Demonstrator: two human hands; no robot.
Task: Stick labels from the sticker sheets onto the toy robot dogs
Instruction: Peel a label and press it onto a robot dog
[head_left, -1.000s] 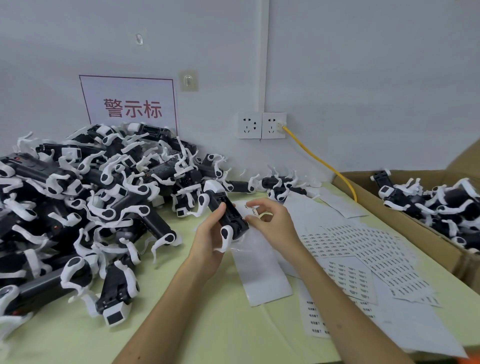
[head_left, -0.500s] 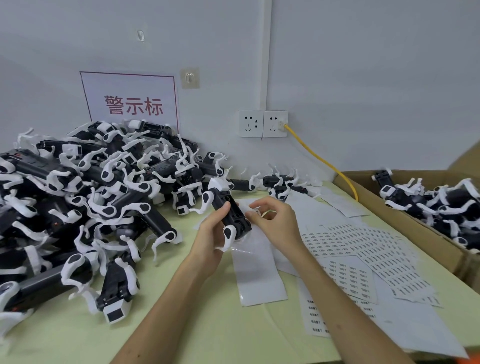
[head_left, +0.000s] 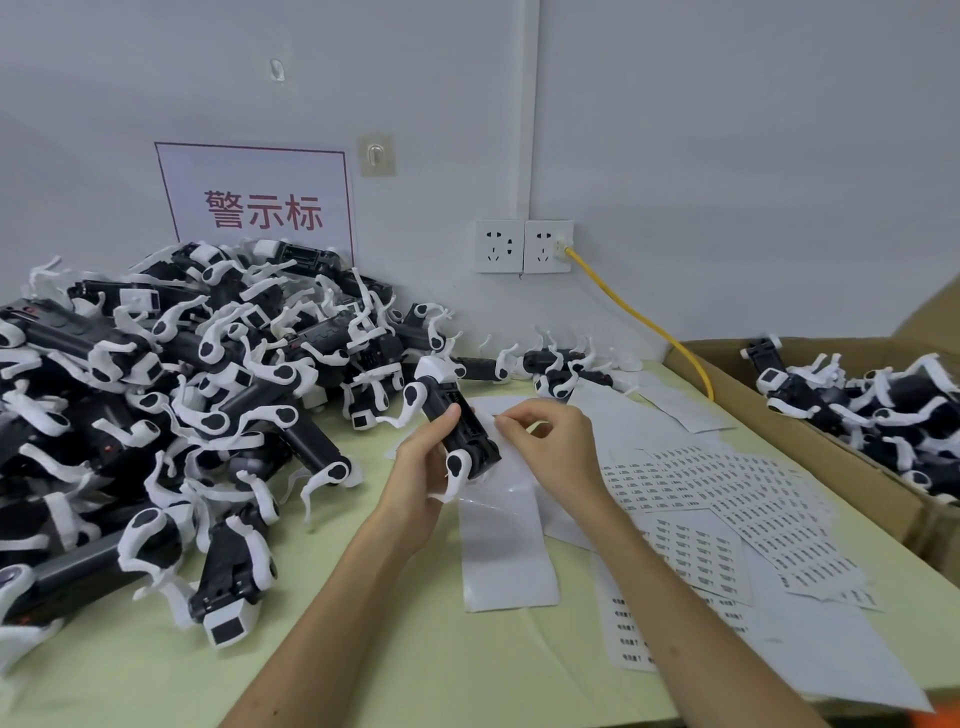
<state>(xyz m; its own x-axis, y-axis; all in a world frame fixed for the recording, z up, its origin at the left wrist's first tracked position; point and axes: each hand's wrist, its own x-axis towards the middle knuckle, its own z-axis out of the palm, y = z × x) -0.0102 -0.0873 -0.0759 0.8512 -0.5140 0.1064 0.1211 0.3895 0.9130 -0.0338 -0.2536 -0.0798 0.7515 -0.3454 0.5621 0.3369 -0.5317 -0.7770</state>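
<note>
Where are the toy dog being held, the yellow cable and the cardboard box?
held toy dog (head_left: 470, 439): head view, its black body.
yellow cable (head_left: 640, 320): head view, mid-length against the wall.
cardboard box (head_left: 831, 457): head view, its near side wall.

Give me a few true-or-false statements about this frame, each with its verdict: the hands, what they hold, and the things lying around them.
1. The left hand grips a toy dog. True.
2. The right hand holds scissors. False: its fingers pinch together beside the dog, and no scissors show.
3. The cardboard box on the right is empty. False: it holds more dogs.
4. A yellow cable is plugged into a wall socket. True.
5. The sticker sheets lie left of both hands. False: they lie to the right, between the hands and the box.
</note>
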